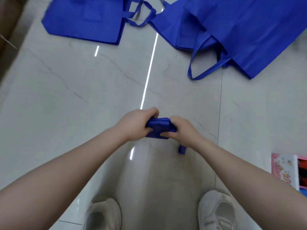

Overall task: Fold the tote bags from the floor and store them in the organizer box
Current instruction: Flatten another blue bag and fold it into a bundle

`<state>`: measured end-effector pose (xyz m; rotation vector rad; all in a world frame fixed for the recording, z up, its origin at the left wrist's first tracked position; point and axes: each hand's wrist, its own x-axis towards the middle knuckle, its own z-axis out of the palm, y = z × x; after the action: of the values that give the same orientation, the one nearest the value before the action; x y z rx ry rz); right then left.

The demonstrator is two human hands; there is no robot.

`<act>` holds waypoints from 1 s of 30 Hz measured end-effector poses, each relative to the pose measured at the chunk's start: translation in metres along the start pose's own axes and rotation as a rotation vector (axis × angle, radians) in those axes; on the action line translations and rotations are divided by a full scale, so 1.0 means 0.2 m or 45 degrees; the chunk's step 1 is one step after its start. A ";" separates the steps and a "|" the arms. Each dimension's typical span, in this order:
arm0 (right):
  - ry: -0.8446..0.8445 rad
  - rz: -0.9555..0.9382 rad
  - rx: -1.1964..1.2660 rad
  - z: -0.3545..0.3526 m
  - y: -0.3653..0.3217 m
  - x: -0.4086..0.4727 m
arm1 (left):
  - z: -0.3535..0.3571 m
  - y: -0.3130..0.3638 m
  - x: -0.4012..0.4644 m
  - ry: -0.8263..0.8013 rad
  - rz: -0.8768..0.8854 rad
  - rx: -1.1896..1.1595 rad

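Observation:
A blue tote bag folded into a small bundle [159, 126] is held in the air in front of me, above the floor. My left hand [136, 123] grips its left end and my right hand [181, 128] grips its right end. A short blue strap end [181, 149] hangs below my right wrist. Unfolded blue tote bags lie flat on the floor ahead: one at the upper left [84, 19], others overlapping at the upper right [240, 30]. The organizer box [285, 170], pink with a cartoon print, shows at the right edge, mostly cut off.
The floor is glossy grey tile [83, 97] with light reflections. My two white shoes [103, 214] [217, 211] stand at the bottom. A brown cardboard surface [8, 22] sits at the upper left corner.

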<state>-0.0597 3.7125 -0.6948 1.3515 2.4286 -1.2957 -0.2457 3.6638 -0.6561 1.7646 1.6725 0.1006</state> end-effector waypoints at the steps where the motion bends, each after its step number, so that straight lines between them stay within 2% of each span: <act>1: -0.005 -0.084 -0.123 -0.03 -0.06 0.00 | -0.05 0.01 -0.03 -0.012 -0.003 0.083; 3: 0.010 -0.247 -0.394 -0.11 -0.18 -0.01 | -0.13 0.05 -0.09 -0.039 -0.019 0.127; 5: 0.030 -0.335 -0.535 -0.19 -0.28 -0.03 | -0.21 0.10 -0.16 -0.069 -0.059 -0.008; 8: 0.076 -0.311 -0.393 -0.34 -0.43 -0.09 | -0.38 0.19 -0.23 0.029 -0.047 -0.022; 14: 0.028 -0.076 -0.104 -0.84 -0.79 -0.17 | -0.80 0.34 -0.27 0.361 0.028 0.345; 17: 0.012 0.014 -0.033 -1.01 -0.87 -0.25 | -0.93 0.41 -0.32 0.541 0.037 0.272; 22: 0.110 0.181 0.204 -0.95 -0.89 -0.31 | -0.91 0.49 -0.34 0.738 0.031 0.142; 24: 0.125 0.254 0.419 -0.94 -0.88 -0.32 | -0.85 0.48 -0.34 0.699 0.031 0.109; 26: 0.092 0.297 0.788 -0.96 -0.89 -0.34 | -0.82 0.45 -0.36 0.630 0.035 0.097; 30: 0.134 0.193 1.535 -1.05 -0.86 -0.43 | -0.86 0.38 -0.42 0.667 0.002 0.040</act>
<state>-0.0678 3.7588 -0.4137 1.6992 1.4053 -2.8467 -0.2797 3.6664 -0.4537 1.8677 2.0382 0.5836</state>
